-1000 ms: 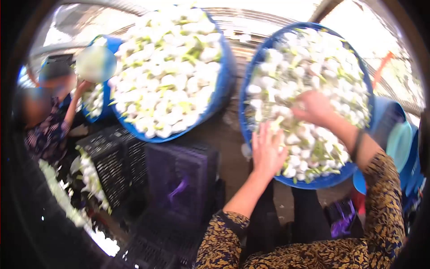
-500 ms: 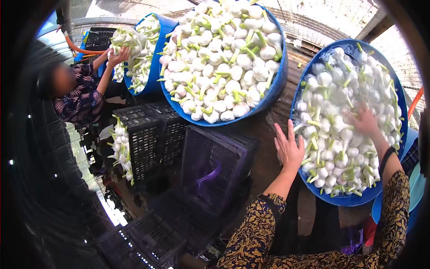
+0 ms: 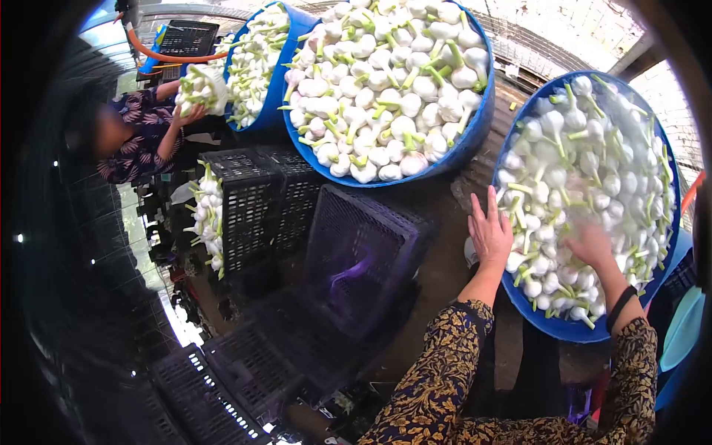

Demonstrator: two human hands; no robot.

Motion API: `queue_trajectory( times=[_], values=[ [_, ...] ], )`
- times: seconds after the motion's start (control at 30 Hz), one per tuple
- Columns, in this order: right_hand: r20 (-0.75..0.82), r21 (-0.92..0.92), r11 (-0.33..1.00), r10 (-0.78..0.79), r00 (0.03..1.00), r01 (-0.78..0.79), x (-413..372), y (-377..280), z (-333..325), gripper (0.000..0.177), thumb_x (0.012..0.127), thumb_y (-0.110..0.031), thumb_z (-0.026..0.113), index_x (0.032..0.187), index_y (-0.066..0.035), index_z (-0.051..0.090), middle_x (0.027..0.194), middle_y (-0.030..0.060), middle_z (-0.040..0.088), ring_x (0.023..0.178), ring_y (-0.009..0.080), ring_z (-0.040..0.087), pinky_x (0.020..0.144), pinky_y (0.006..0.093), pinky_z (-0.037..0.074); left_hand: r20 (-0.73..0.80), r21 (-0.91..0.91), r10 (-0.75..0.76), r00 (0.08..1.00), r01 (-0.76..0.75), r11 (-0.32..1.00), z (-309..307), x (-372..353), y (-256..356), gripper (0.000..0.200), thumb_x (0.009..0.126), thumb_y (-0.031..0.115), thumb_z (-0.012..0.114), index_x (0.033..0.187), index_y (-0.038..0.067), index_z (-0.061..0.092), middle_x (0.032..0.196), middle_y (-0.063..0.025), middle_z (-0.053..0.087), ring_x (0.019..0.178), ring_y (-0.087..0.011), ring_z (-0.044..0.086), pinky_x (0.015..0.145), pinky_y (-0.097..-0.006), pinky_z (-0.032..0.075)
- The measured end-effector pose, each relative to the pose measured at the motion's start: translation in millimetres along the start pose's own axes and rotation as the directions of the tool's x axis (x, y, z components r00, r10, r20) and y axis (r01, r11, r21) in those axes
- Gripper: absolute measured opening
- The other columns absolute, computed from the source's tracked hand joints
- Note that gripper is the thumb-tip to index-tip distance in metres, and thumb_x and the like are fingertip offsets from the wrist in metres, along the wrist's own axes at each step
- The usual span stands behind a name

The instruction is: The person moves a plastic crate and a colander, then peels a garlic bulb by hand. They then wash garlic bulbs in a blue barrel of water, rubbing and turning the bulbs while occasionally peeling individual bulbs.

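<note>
Garlic bulbs [image 3: 552, 196] with green stem ends float in water in a round blue tub [image 3: 567, 331] on the right. My left hand [image 3: 491, 233] rests at the tub's left rim, fingers spread and nothing held. Over the middle of the bulbs is my right hand [image 3: 593, 245], a dark band on its wrist. Its fingers are blurred among the bulbs and splashing water, so their pose and any hold are hidden.
A second blue tub [image 3: 489, 111] heaped with garlic stands at the top centre, another blue tub [image 3: 297, 37] beside it. Black crates [image 3: 252, 200] stand lower left. At the far left a co-worker [image 3: 137, 141] holds a bag of garlic [image 3: 202, 89].
My right hand has moved down and left across the bulbs. My left hand stays at the rim. The co-worker's bag is lower, and the whole view has shifted slightly.
</note>
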State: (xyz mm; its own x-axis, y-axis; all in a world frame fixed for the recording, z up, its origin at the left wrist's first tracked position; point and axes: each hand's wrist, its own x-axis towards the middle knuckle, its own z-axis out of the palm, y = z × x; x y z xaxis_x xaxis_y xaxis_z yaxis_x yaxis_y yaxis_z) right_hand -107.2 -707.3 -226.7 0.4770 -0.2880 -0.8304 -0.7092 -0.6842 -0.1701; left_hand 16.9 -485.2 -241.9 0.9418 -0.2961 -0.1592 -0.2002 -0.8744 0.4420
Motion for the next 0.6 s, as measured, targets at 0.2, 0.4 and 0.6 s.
queue_trajectory(
  times=[0.2, 0.4, 0.6],
  values=[
    [-0.697, 0.147, 0.989, 0.113, 0.708, -0.013, -33.9, 160.6, 86.5, 0.080, 0.081, -0.047, 0.067, 0.149, -0.017, 0.036, 0.148, 0.0265, 0.035, 0.135, 0.0420, 0.036, 0.110, 0.0486, 0.031, 0.002, -0.048, 0.008, 1.000, -0.008, 0.999, 4.6, -1.2, -3.6, 0.065, 0.092, 0.021, 0.053, 0.152, 0.022, 0.028, 0.146, -0.0299, 0.031, 0.127, -0.0435, 0.043, 0.107, -0.0547, 0.034],
    [-0.202, -0.053, 0.716, 0.675, 0.710, -0.696, 53.5, 112.2, 168.7, 0.109, 0.082, -0.074, 0.047, 0.153, 0.000, 0.010, 0.156, 0.0297, 0.011, 0.145, 0.0448, 0.008, 0.115, 0.0592, 0.000, -0.026, -0.093, 0.106, 0.994, -0.108, 0.990, 10.4, -0.5, -14.9, 0.068, 0.089, 0.017, 0.056, 0.151, 0.009, 0.028, 0.142, -0.0297, 0.039, 0.130, -0.0463, 0.039, 0.110, -0.0478, 0.032],
    [-0.426, 0.299, 0.954, 0.120, 0.897, 0.015, -38.2, 58.8, 63.2, 0.069, 0.083, -0.039, 0.065, 0.137, 0.000, 0.047, 0.133, 0.0306, 0.051, 0.132, 0.0385, 0.044, 0.111, 0.0450, 0.033, -0.077, -0.166, 0.148, 0.986, -0.159, 0.973, 9.0, -0.1, -8.2, 0.064, 0.092, 0.018, 0.053, 0.150, 0.009, 0.029, 0.138, -0.0300, 0.042, 0.126, -0.0442, 0.044, 0.103, -0.0477, 0.040]
  ],
)
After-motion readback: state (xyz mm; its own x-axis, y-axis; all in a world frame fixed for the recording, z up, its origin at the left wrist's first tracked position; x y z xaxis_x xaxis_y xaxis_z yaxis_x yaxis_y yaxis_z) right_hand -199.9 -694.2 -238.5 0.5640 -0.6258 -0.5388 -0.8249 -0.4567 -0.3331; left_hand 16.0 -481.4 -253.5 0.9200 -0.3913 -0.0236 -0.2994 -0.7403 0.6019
